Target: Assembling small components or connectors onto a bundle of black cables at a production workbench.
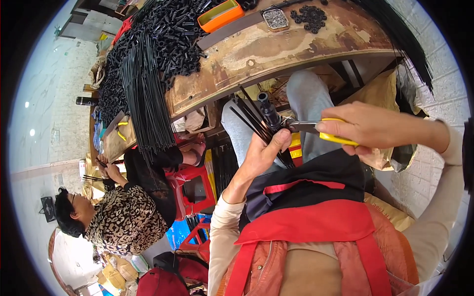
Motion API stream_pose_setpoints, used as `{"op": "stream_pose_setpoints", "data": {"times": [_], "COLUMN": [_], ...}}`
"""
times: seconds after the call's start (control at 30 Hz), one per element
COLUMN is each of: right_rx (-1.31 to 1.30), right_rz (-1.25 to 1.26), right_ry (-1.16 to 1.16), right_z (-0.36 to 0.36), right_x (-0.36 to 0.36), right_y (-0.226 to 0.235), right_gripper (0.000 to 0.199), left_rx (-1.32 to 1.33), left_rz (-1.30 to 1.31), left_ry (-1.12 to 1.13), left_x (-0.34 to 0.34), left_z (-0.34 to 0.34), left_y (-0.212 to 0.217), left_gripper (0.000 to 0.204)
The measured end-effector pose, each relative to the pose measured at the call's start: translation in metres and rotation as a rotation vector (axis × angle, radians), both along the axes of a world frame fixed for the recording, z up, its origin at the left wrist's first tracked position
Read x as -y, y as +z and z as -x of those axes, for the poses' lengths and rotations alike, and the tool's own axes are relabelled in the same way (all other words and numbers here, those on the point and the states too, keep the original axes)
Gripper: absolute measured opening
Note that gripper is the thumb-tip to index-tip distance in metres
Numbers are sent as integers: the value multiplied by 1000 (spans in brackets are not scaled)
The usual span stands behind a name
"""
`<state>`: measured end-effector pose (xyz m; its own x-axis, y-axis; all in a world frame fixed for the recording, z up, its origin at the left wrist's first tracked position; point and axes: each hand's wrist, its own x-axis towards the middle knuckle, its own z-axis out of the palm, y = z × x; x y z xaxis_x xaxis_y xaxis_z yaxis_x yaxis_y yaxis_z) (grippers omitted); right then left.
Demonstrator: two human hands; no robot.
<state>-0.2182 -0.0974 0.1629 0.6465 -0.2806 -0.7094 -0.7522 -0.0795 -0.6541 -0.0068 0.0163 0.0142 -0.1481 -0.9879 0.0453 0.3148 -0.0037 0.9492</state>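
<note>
My left hand (264, 153) is closed around several thin black rods (249, 116) and a black ribbed plastic tube part (268, 109), held above my lap. The rods fan out past my fingers, beside the tube. From the right, my right hand (375, 126) grips a pair of scissors (337, 140) by the yellow handles. The scissor blades reach toward the tube just above my left thumb. Whether they touch or cut anything there is too small to tell.
The worn wooden table (242, 61) carries a heap of black plastic parts (173, 37), an orange box (220, 17), a dish of small metal pieces (275, 19) and black rings (309, 18). Long rods (145, 93) overhang its edge. A person (128, 217) works at left near a red stool (205, 190).
</note>
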Motion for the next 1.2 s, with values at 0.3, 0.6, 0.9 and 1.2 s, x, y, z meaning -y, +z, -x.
{"op": "stream_pose_setpoints", "data": {"times": [0.3,0.6,0.9,1.2], "right_rx": [164,419,514,487], "right_rz": [111,990,1264,1289], "right_ry": [26,122,165,336], "right_z": [-8,-1,-1,9], "right_x": [-7,-13,-10,7], "right_y": [-84,-91,-93,-78], "right_gripper": [42,59,70,59], "left_rx": [-78,-89,-89,-146], "left_rz": [-17,0,-7,3], "left_ry": [190,227,225,160], "left_x": [0,-1,-2,2], "left_z": [0,-2,2,5], "left_y": [2,-6,-7,-9], "left_gripper": [18,20,22,21]}}
